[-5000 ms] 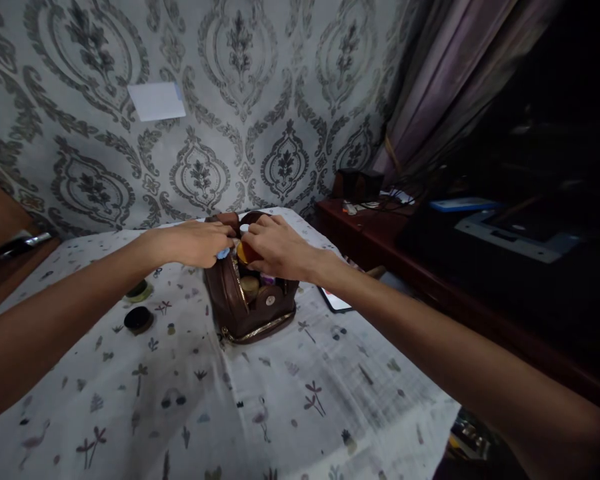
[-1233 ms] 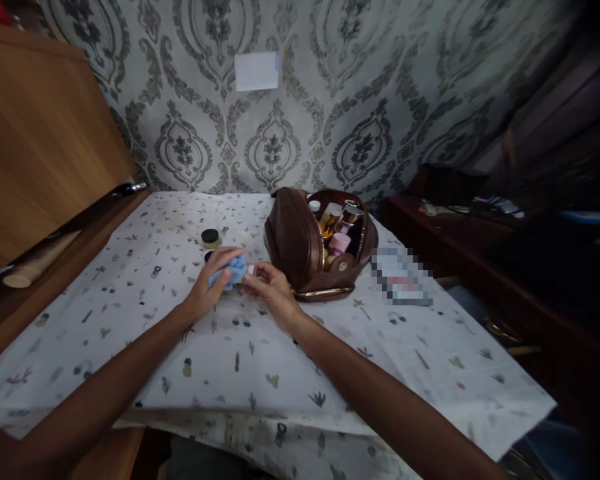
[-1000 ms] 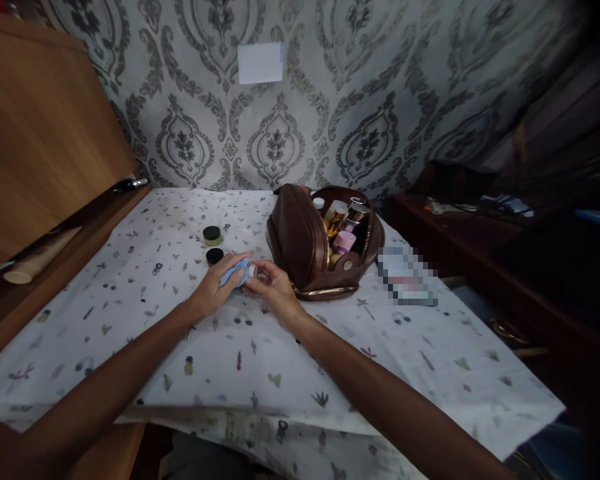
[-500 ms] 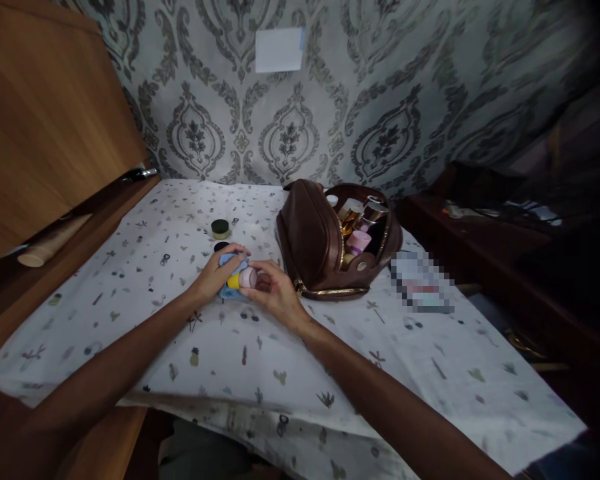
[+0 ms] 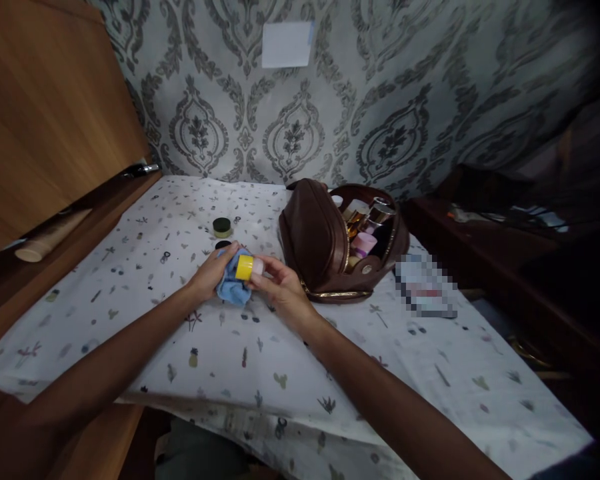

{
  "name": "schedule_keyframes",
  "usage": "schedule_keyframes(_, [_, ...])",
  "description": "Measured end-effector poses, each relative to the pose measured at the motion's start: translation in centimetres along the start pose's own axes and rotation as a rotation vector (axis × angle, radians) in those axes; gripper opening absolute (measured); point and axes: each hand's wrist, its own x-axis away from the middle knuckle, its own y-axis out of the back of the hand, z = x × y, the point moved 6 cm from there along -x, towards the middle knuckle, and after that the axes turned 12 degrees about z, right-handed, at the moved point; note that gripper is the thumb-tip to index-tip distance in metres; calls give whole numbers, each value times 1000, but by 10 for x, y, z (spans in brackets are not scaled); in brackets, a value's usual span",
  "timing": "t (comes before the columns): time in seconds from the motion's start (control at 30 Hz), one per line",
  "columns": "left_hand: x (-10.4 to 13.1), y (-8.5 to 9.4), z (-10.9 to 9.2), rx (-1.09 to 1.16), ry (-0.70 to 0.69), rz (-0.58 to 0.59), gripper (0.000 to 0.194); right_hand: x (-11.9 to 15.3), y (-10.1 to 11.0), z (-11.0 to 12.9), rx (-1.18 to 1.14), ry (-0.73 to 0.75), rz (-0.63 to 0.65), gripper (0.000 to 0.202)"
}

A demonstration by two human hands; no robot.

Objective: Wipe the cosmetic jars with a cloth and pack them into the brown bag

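Note:
My left hand (image 5: 214, 272) is closed around a light blue cloth (image 5: 234, 291), which bunches below its fingers. Against the cloth lies a small jar (image 5: 245, 267) with a yellow body and a pale end. The fingers of my right hand (image 5: 283, 287) pinch the jar at that pale end. Just beyond my left hand a black-topped item (image 5: 223, 245) is partly hidden. Farther back stands a small round jar with a dark green lid (image 5: 222, 226). To the right, a brown cosmetic bag (image 5: 314, 233) lies unzipped, filled with several bottles and a pink-capped container (image 5: 365, 244).
A patterned white cloth (image 5: 220, 373) covers the table. Right of the bag lies a blurred-out flat object (image 5: 425, 287). A wooden panel (image 5: 55, 100) borders the left, with a beige tube (image 5: 47, 240) on its ledge. A paper (image 5: 287, 45) hangs on the wallpaper.
More of the jar's yellow part now shows, clear of the cloth. My right fingers have shifted slightly right, and the cloth hangs more visibly under my left hand.

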Motion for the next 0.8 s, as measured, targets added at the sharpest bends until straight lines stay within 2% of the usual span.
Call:
schedule_keyframes(0.2, [13, -12, -21, -334, -162, 157, 69, -1, 3, 3, -108, -11, -40, 48])
schedule_keyframes(0.3, [15, -13, -22, -441, -186, 164, 54, 0, 4, 2, -87, -37, -31, 48])
schedule_keyframes(0.4, [14, -12, -19, -456, -188, 165, 46, 1, 4, 2, -55, -43, -21, 47])
schedule_keyframes(0.6, [12, -12, -20, -431, -165, 190, 44, 0, 2, 3, -40, -41, -25, 49])
schedule_keyframes(0.8, [15, -12, -24, -498, -173, 190, 39, 0, 2, 1, -60, -57, -26, 48])
